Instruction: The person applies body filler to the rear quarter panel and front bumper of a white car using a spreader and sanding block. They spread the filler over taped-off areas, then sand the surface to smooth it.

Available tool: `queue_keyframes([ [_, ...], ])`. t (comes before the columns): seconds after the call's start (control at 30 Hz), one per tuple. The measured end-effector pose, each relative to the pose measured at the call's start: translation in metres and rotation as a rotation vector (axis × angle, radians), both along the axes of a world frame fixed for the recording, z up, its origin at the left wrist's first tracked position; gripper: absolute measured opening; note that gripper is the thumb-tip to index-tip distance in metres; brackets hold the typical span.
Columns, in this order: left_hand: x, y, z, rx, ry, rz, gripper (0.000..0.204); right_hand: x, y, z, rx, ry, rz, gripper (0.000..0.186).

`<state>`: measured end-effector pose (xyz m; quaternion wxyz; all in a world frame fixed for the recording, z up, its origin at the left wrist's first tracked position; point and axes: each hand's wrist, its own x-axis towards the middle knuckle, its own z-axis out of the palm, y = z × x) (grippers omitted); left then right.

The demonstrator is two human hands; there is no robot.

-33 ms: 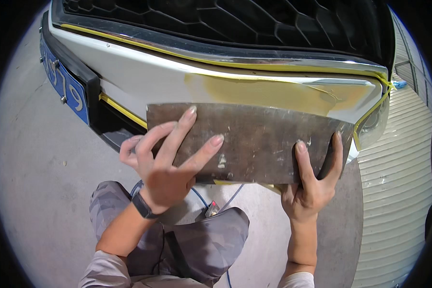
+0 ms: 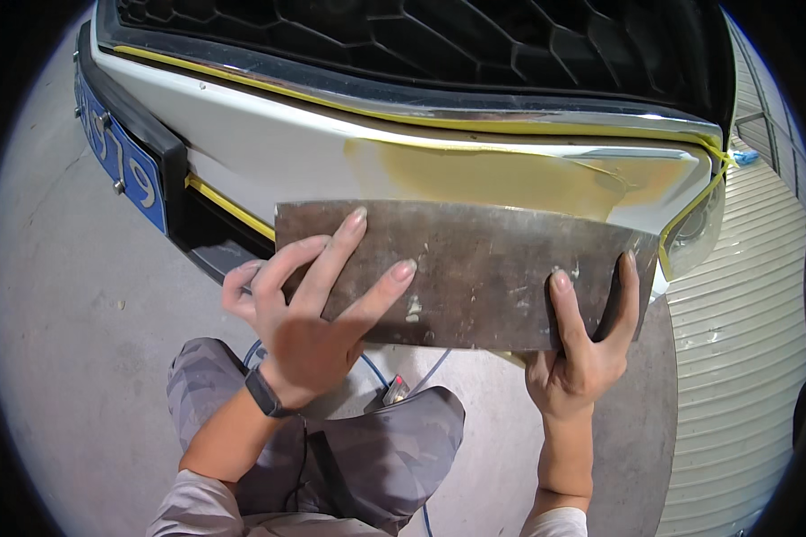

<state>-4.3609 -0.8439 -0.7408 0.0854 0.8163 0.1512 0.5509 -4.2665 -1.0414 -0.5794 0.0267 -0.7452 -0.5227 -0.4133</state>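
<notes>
A wide, thin metal scraper (image 2: 484, 268), brownish-grey and speckled with pale dried bits, spans between my two hands and bows slightly along its upper edge. On its left end, my left hand (image 2: 309, 322) has two fingertips pressed to the face, while the other fingers bend by the edge. My right hand (image 2: 587, 345) grips the lower right corner, two digits on the face and the rest hidden behind. Above the scraper, a yellowish patch of filler (image 2: 501, 174) lies on the white car bumper (image 2: 251, 130). Whether the scraper touches the bumper is hard to tell.
Yellow masking tape (image 2: 403, 115) runs under the chrome trim, below the dark grille (image 2: 421, 36). A blue number plate (image 2: 121, 152) juts out at left. Ribbed pale sheeting (image 2: 734, 358) covers the right side. A small device with a red light (image 2: 397, 387) and blue cables are on the floor.
The scraper has shifted slightly down, toward me, showing a little more of the bumper above its top edge. Both hands keep their hold on it.
</notes>
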Motion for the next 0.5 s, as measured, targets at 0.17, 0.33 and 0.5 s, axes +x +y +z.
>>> queue_keyframes([
  [0.17, -0.018, 0.008, 0.011, -0.090, 0.012, 0.011, 0.051, -0.008, 0.008, 0.015, -0.003, -0.038, -0.014, 0.064],
  [0.33, 0.003, 0.025, 0.012, -0.092, -0.115, -0.025, 0.059, 0.011, 0.024, 0.022, -0.002, -0.113, 0.040, 0.065],
  [0.5, 0.028, 0.026, -0.001, -0.083, -0.244, -0.028, 0.049, 0.020, 0.019, 0.012, 0.000, -0.061, 0.020, 0.065],
])
